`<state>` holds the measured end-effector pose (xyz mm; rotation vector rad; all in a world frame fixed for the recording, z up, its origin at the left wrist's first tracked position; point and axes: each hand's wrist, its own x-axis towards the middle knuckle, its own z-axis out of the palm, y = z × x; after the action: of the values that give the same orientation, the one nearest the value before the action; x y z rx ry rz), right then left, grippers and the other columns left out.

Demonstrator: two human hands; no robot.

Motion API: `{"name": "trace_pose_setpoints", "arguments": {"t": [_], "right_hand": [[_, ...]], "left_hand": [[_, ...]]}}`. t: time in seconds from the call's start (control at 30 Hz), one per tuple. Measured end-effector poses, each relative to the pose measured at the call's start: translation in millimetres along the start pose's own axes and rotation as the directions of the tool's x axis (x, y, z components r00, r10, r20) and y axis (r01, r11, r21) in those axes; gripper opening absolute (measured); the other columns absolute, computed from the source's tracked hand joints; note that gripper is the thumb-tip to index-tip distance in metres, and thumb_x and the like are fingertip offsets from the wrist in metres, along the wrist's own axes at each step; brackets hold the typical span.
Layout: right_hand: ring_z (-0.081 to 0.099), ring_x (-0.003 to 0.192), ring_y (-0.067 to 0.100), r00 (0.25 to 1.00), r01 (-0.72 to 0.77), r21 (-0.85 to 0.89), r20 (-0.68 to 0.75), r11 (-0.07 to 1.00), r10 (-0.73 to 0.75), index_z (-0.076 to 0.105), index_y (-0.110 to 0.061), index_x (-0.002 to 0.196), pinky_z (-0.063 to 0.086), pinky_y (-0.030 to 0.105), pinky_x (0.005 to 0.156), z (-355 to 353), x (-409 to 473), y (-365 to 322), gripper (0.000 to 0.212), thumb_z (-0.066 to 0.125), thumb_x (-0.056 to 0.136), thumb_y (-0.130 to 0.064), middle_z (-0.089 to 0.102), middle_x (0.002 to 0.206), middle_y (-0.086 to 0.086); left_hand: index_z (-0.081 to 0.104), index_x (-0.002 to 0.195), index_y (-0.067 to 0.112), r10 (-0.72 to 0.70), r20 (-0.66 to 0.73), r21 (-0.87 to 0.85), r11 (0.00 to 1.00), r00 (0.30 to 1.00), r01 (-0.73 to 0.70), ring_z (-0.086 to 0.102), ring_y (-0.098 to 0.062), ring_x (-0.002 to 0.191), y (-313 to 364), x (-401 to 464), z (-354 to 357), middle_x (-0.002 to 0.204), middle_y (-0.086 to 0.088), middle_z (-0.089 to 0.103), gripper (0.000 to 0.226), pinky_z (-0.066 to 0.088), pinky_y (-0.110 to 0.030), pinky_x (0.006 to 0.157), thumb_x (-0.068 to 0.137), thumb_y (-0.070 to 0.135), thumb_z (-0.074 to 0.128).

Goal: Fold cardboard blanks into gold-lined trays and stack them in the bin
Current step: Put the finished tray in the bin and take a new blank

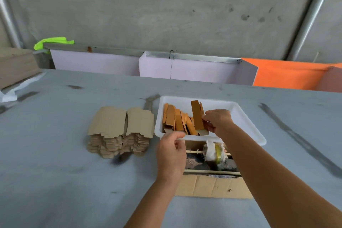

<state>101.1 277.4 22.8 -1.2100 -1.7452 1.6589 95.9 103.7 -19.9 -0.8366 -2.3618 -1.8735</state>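
1. The right hand (218, 120), right of frame centre, pinches an upright gold-lined folded cardboard tray (196, 114) between fingers (208, 114) and thumb, inside the white plastic bin (246, 126).
2. The left hand (171, 152), just below, curls its fingers over the bin's near rim.
3. More gold-lined trays (175, 120) lean together in the bin's left half.
4. A stack of brown cardboard blanks (120, 129) sits left of the bin on the grey desk (55, 153).

Head camera looks forward and down, close over the table (74, 153).
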Motion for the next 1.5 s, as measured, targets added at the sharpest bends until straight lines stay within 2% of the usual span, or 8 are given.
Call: {"name": "trace_pose_setpoints", "arguments": {"t": [0.2, 0.37, 0.57, 0.8, 0.97, 1.13, 1.37, 1.5], "right_hand": [[0.067, 0.082, 0.026, 0.994, -0.051, -0.007, -0.093, 0.999, 0.05, 0.06, 0.002, 0.092, 0.056, 0.031, 0.071, 11.9, 15.9, 2.9, 0.005, 0.061, 0.087, 0.001, 0.066, 0.097, 0.019], [0.065, 0.093, 0.033, 1.0, -0.001, -0.076, 0.026, 0.997, 0.003, 0.053, -0.006, 0.073, 0.051, 0.024, 0.054, 5.8, 18.5, 7.8, 0.021, 0.053, 0.084, 0.011, 0.059, 0.12, 0.028], [0.056, 0.057, 0.017, 0.995, -0.005, -0.155, 0.101, 0.988, 0.021, 0.051, -0.007, 0.072, 0.05, 0.019, 0.041, 13.3, 19.9, 11.6, 0.022, 0.053, 0.085, 0.01, 0.059, 0.097, 0.02], [0.059, 0.064, 0.018, 0.996, 0.025, -0.237, 0.086, 0.971, -0.004, 0.059, 0.006, 0.11, 0.053, 0.021, 0.051, 24.2, 27.8, 11.3, 0.028, 0.06, 0.082, 0.007, 0.06, 0.08, 0.011], [0.064, 0.07, 0.015, 0.996, 0.073, -0.512, -0.012, 0.856, -0.093, 0.07, 0.002, 0.098, 0.057, 0.029, 0.078, 39.6, 30.3, 14.2, 0.02, 0.07, 0.081, -0.009, 0.071, 0.087, 0.01], [0.057, 0.058, 0.013, 0.992, 0.043, -0.392, 0.123, 0.919, 0.006, 0.063, 0.003, 0.109, 0.047, 0.017, 0.043, 36.3, 24.4, 9.4, 0.03, 0.064, 0.08, 0.004, 0.06, 0.076, 0.007], [0.056, 0.061, 0.015, 0.989, 0.117, -0.475, 0.133, 0.872, -0.06, 0.063, 0.002, 0.11, 0.049, 0.024, 0.054, 35.9, 21.1, 8.8, 0.027, 0.059, 0.084, -0.002, 0.061, 0.078, 0.01], [0.057, 0.065, 0.015, 0.949, 0.304, -0.537, 0.102, 0.787, -0.298, 0.071, -0.002, 0.092, 0.053, 0.028, 0.064, 43.3, 9.5, 6.9, 0.014, 0.059, 0.086, -0.007, 0.07, 0.09, 0.015]], "left_hand": [[0.069, 0.101, 0.013, 0.028, -0.054, 0.007, 1.0, 0.998, -0.028, 0.059, -0.006, 0.091, -9.5, 2.3, 6.5, 0.1, 0.006, 0.063, 0.023, 0.044, -0.005, 0.074, 0.087, -0.001, 0.058], [0.069, 0.099, 0.013, 0.047, -0.085, 0.016, 0.999, 0.995, -0.045, 0.059, -0.006, 0.09, -10.4, 3.2, 9.9, 0.096, 0.01, 0.06, 0.023, 0.044, -0.004, 0.073, 0.086, -0.003, 0.058], [0.07, 0.097, 0.01, 0.064, -0.088, 0.025, 0.998, 0.994, -0.062, 0.059, -0.008, 0.092, -7.1, 1.0, 8.8, 0.097, 0.007, 0.061, 0.022, 0.051, -0.018, 0.083, 0.085, -0.004, 0.058], [0.07, 0.093, 0.009, 0.07, -0.116, 0.007, 0.998, 0.991, -0.07, 0.06, -0.009, 0.09, -11.7, 0.9, 11.3, 0.096, 0.005, 0.063, 0.022, 0.051, -0.017, 0.08, 0.084, -0.006, 0.057], [0.069, 0.097, 0.011, 0.049, -0.104, -0.009, 0.999, 0.993, -0.05, 0.06, -0.008, 0.093, -12.1, 2.2, 10.9, 0.097, 0.008, 0.061, 0.022, 0.052, -0.019, 0.082, 0.086, -0.004, 0.057], [0.069, 0.1, 0.012, 0.033, -0.079, -0.001, 0.999, 0.996, -0.033, 0.06, -0.009, 0.093, -11.4, 3.8, 12.0, 0.098, 0.01, 0.058, 0.024, 0.052, -0.02, 0.082, 0.086, -0.003, 0.057], [0.069, 0.1, 0.014, 0.023, -0.072, 0.01, 1.0, 0.997, -0.022, 0.06, -0.007, 0.094, -12.4, 3.6, 13.2, 0.101, 0.01, 0.06, 0.023, 0.053, -0.02, 0.083, 0.087, -0.001, 0.058], [0.068, 0.101, 0.017, -0.024, -0.055, -0.023, 0.999, 0.998, 0.023, 0.059, -0.006, 0.094, -10.5, 4.1, 11.5, 0.099, 0.012, 0.059, 0.023, 0.051, -0.016, 0.082, 0.088, 0.001, 0.056]]}}
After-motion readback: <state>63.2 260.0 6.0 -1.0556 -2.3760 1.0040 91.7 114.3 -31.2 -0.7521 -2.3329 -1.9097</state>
